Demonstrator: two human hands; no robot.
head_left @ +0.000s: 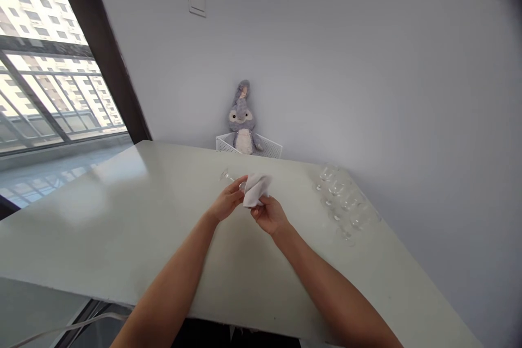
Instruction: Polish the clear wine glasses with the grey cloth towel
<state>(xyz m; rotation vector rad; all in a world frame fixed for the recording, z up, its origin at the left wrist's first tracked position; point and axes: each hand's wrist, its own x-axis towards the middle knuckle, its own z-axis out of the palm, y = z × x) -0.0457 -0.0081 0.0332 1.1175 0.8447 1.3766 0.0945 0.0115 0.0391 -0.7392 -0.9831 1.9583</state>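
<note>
L hand [226,201]: part-curled, thumb + fingers round a clear glass [225,174]; exact grip partly hidden. Glass tilted, foot end out past the fingers twd upper L, other end going into white cloth [256,187]. R hand [271,216]: closed on the cloth, thumb on top, fingers bent under; cloth bunched round that end of the glass. Both hands close tog., abv middle of pale surface [183,217], forearms in from near edge.

R side of surface, well apart from hands: cluster of clear stemmed glasses [340,190], set close; exact no. hard to tell. Far edge, by wall [367,65]: grey plush toy [244,119] sitting in white perforated basket [271,147]. Switch plate [198,4] on wall, window [36,87] far L.
</note>
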